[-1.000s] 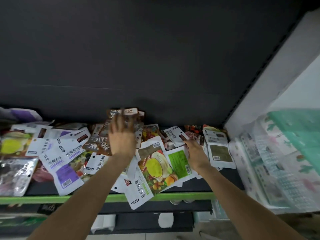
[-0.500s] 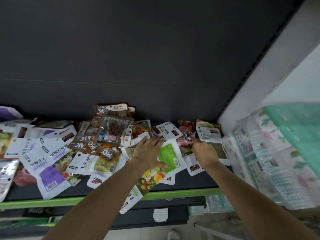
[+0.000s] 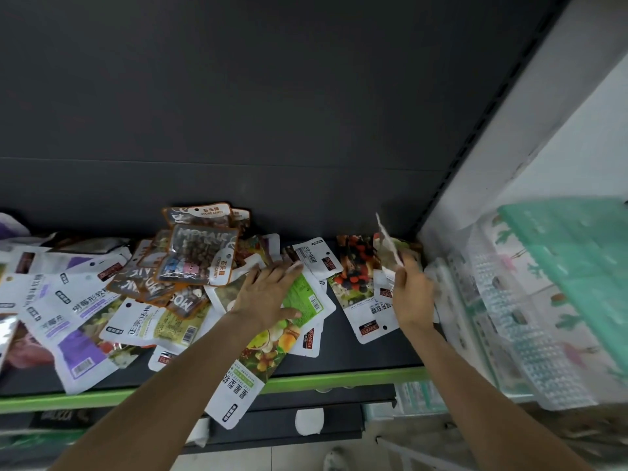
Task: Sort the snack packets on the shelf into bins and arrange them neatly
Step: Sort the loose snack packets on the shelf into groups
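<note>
Pinching upended packet [image 3: 389,248], right hand [image 3: 413,294]; left hand [image 3: 268,294] flat, fingers spread, on green packet [image 3: 306,299].

Both forearms are bare to the frame edge, no sleeves, and the left grip [image 3: 268,294] and right grip [image 3: 411,294] are ungloved.

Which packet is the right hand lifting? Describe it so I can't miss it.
Find the shelf's right end, by the grey upright. There the right hand pinches a pale packet raised on edge, showing only its thin side. Every neighbour, like the berry-print packet, lies flat.
</note>
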